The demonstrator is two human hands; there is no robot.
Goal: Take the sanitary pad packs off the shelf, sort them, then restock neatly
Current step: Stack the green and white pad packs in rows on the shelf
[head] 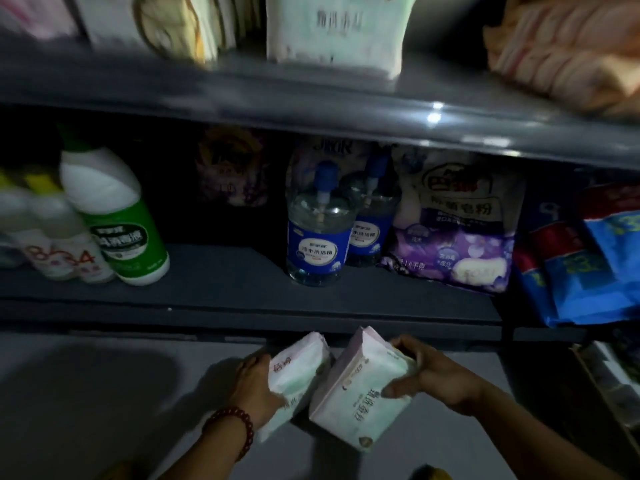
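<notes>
Low at seven o'clock, the left hand [258, 382], a red bead bracelet [232, 427] on its wrist, has its grip wrapped round the left sanitary pad pack [298, 372], held in front of the shelf edge [207, 320]. Just beside it, the right sanitary pad pack [360, 396] sits tilted, its right end pinched by the grip of the right hand [436, 375] at five o'clock. The shelf above carries a green-and-white bottle [114, 216] at nine o'clock, blue-labelled bottles [317, 233] at centre and a purple bag [457, 223] at three o'clock.
</notes>
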